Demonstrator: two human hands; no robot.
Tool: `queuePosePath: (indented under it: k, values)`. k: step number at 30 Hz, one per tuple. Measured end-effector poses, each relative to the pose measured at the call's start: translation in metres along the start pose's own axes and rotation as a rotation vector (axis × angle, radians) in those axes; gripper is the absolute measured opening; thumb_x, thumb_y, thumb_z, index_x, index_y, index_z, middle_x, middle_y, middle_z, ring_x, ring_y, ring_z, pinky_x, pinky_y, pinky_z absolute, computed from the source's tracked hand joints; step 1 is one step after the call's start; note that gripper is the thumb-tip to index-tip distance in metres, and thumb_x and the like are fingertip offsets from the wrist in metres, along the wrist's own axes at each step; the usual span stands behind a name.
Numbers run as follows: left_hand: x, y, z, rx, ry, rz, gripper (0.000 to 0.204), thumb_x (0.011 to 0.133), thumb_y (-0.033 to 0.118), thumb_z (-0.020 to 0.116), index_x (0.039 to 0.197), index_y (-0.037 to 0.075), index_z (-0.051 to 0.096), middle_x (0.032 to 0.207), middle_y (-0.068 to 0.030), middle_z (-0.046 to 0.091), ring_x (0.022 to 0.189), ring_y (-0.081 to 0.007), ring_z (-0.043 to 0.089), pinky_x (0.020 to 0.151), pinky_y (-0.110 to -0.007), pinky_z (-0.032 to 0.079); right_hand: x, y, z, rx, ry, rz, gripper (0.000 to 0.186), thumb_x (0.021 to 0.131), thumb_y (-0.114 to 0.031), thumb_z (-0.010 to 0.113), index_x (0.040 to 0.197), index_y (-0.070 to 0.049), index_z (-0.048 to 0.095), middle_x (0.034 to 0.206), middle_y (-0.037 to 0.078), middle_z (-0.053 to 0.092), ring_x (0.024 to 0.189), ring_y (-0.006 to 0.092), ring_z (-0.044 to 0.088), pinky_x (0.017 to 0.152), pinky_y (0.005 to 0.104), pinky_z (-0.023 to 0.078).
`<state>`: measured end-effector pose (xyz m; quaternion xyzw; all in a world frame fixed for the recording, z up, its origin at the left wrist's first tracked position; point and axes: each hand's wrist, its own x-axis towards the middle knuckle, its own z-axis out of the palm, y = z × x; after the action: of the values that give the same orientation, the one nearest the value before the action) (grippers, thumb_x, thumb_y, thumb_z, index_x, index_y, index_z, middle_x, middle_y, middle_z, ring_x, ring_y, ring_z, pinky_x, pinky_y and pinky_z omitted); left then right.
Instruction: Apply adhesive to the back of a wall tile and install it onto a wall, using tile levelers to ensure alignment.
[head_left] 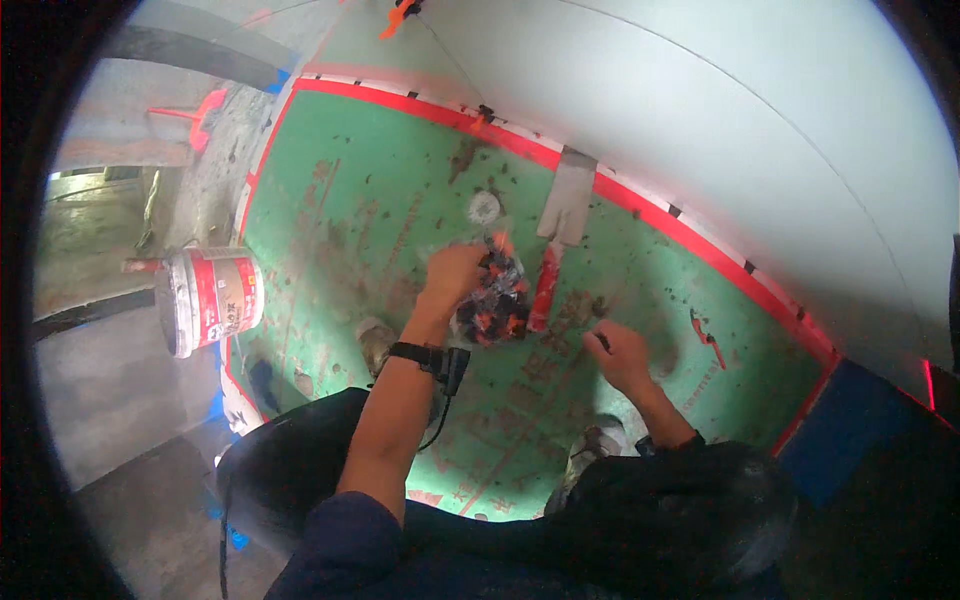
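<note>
My left hand (452, 270) grips the upper left of a clear plastic bag (492, 310) filled with small black and orange plastic pieces. My right hand (622, 355) is closed around a small dark piece (604, 343), to the right of the bag and low over the green floor sheet (340, 180). A small white round object (484, 208) lies just above the bag. A flat metal trowel (560, 210) with a red handle (543, 290) lies between the bag and the wall. A small red and dark tool (707, 338) lies further right.
A white bucket (210, 300) stands at the left edge of the sheet. A pale wall (740, 120) runs across the upper right, with orange clamps (395, 20) on it. A dark blue surface (830, 420) is at lower right. My knees and shoes show below.
</note>
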<state>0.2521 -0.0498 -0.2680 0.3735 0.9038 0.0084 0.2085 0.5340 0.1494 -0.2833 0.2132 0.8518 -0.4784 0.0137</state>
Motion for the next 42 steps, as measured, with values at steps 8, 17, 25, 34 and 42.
queuePosePath:
  k: [8,17,25,34,42]
  values:
    - [0.007,0.027,-0.003,0.246,-0.089,-0.06,0.03,0.07,0.027,0.079,0.095,0.012,0.071,0.092,-0.0111,0.07,0.087,-0.0319,0.069,0.071,-0.046,0.054,0.001,0.005,-0.001,0.051,-0.082,0.027,0.03,0.094,-0.035,0.059,0.088,-0.006,0.06,0.084,0.017,0.063,0.081,0.0395,0.063,0.068,0.0499,0.048]
    - [-0.009,0.067,-0.124,0.146,-0.156,-0.013,0.036,0.072,0.027,0.079,0.095,0.006,0.062,0.091,-0.0145,0.069,0.09,-0.0363,0.067,0.074,-0.048,0.052,0.011,-0.049,-0.049,0.186,0.07,0.014,0.027,0.096,-0.031,0.059,0.102,-0.006,0.064,0.096,0.017,0.067,0.088,0.037,0.067,0.076,0.0464,0.052]
    - [-0.009,0.176,-0.16,-0.352,-0.188,0.399,0.045,0.075,0.027,0.082,0.109,0.007,0.06,0.091,-0.0147,0.069,0.084,-0.0338,0.068,0.071,-0.041,0.053,0.03,-0.092,-0.108,0.346,0.164,-0.179,0.024,0.096,-0.024,0.064,0.108,-0.004,0.064,0.091,0.017,0.07,0.081,0.0298,0.07,0.072,0.041,0.054]
    - [-0.009,0.196,-0.169,-0.662,-0.248,0.444,0.048,0.079,0.024,0.081,0.12,0.007,0.062,0.094,-0.0103,0.07,0.088,-0.0203,0.067,0.079,-0.034,0.053,0.014,-0.088,-0.149,0.197,0.361,-0.287,0.02,0.09,-0.022,0.071,0.091,-0.003,0.065,0.078,0.012,0.067,0.062,0.0284,0.066,0.057,0.0375,0.052]
    - [0.005,0.216,-0.176,-0.942,-0.22,0.569,0.038,0.087,0.022,0.078,0.112,-0.002,0.062,0.094,-0.0101,0.068,0.088,-0.0145,0.064,0.08,-0.032,0.053,0.006,-0.104,-0.177,0.062,0.53,-0.296,0.014,0.094,-0.014,0.068,0.086,-0.002,0.064,0.073,0.01,0.067,0.06,0.0211,0.064,0.056,0.0316,0.05]
